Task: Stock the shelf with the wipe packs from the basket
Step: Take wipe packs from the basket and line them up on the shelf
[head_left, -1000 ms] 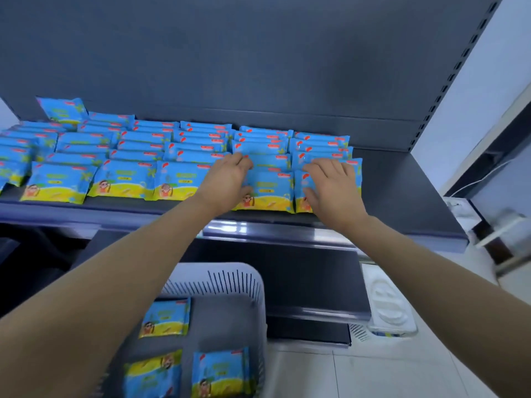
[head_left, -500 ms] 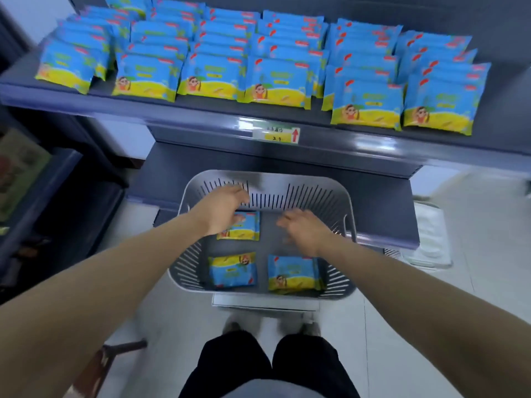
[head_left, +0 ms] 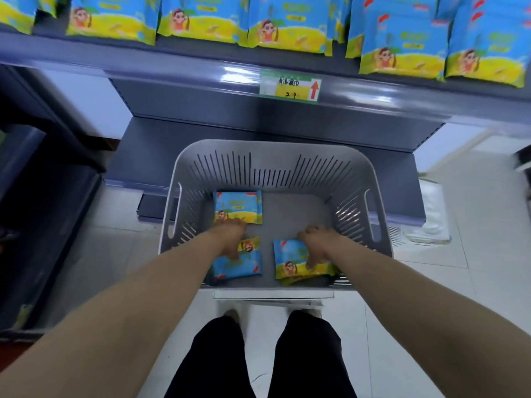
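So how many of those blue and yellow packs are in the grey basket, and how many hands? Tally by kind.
Blue-and-yellow plastic wipe packs in the grey slatted plastic basket: 3 (far pack, near left pack, near right pack)
Bare hands in the basket: 2 (left hand, right hand)
Total: 5

We see wipe packs (head_left: 287,33) lying in a row along the shelf (head_left: 172,57) front. Our grey basket (head_left: 270,145) carries three more.
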### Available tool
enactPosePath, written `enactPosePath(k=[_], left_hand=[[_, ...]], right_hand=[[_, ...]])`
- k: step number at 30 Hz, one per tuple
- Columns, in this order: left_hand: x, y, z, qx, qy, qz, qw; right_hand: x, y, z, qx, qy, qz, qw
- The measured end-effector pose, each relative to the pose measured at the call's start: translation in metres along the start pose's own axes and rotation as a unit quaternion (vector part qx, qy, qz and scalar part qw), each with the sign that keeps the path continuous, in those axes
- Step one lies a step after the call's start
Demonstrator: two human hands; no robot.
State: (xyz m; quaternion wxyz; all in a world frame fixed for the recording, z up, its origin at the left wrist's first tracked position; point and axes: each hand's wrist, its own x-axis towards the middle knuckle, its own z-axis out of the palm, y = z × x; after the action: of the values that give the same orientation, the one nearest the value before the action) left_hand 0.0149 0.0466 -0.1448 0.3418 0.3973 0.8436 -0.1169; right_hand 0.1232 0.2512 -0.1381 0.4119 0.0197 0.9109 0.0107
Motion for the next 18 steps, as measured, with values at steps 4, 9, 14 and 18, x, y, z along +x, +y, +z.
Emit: enactPosePath(k=[4,9,14,18], left_hand=[[0.01,0.002,0.004,0.07,-0.033,0.001,0.997],[0.016,0.002,0.0,0.05,-0.067,-0.013,0.996],[0.015,0.002,-0.002,0.015,-0.1,-0.038,0.994],[0.01,0.008,-0.005,-0.014,-0.11,-0.038,0.993]], right_hand=[[0.006,0.008,0.004,-0.013,0.01,0.019,1.0],[0.01,0.009,0.0,-0.02,0.014,0.027,0.999],[0.004,0.009,-0.01,0.005,0.004,0.03,1.0],[-0.007,0.015,-0.03,0.078,0.039,0.02,0.996]])
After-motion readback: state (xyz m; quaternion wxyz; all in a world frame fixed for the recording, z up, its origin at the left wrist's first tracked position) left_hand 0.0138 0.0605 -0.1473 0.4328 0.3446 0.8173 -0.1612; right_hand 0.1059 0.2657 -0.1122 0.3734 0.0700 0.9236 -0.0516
